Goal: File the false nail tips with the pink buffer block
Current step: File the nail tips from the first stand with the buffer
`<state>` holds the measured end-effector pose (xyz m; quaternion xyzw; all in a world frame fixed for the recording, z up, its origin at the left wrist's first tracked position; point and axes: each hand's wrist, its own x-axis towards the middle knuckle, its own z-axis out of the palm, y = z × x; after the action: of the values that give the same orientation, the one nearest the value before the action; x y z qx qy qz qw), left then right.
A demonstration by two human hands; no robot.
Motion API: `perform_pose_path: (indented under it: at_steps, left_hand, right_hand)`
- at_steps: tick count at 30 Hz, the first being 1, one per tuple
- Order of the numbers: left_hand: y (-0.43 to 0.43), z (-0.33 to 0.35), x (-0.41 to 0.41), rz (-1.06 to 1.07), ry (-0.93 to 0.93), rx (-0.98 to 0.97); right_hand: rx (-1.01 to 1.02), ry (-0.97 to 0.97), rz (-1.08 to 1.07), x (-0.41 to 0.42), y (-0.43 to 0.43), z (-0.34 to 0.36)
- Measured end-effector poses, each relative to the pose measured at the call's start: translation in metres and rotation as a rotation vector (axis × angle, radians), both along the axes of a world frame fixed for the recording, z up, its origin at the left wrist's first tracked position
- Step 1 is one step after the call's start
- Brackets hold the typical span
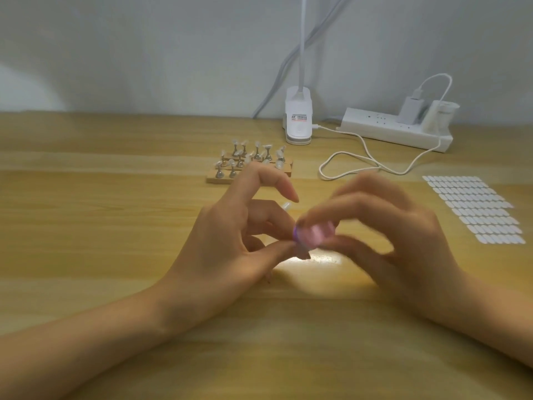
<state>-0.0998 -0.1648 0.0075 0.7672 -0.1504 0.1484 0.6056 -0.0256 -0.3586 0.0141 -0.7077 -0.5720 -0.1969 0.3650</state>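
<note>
My right hand [383,235] is blurred by motion and pinches the pink buffer block [315,233] between thumb and fingers. My left hand [230,249] pinches a small false nail tip [300,251] between thumb and middle finger, right against the block; the tip is mostly hidden. The left index finger sticks up and forward. A loose false nail tip [286,205] lies on the wooden table [115,197] just behind my left hand. Both hands hover over the middle of the table.
A wooden stand [251,164] with several nail tips on metal holders sits behind my hands. A sheet of white adhesive tabs [473,209] lies at the right. A clip lamp base [298,119], a white power strip [395,128] and a looped cable [366,163] stand at the back.
</note>
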Motion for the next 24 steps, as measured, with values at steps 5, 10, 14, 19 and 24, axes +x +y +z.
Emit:
perform_pose_path:
  at_steps: [5, 10, 14, 19, 24]
  left_hand:
    - [0.0, 0.0, 0.001, 0.02, 0.01, 0.007]
    - [-0.001, 0.0, 0.001, 0.031, 0.016, 0.02]
    - [-0.002, 0.002, 0.0, 0.048, 0.01, 0.038]
    - [-0.003, 0.001, -0.003, 0.055, -0.044, 0.085]
    - [-0.003, 0.002, -0.001, 0.06, -0.023, 0.05]
  right_hand:
    - [0.001, 0.017, -0.035, 0.004, 0.001, 0.001]
    - [-0.032, -0.035, 0.023, -0.007, 0.002, -0.004]
    - [-0.001, 0.006, -0.067, 0.009, 0.0, 0.001]
    - [0.002, 0.018, -0.072, 0.011, -0.004, -0.004]
    - [0.048, 0.033, -0.014, 0.005, -0.002, 0.002]
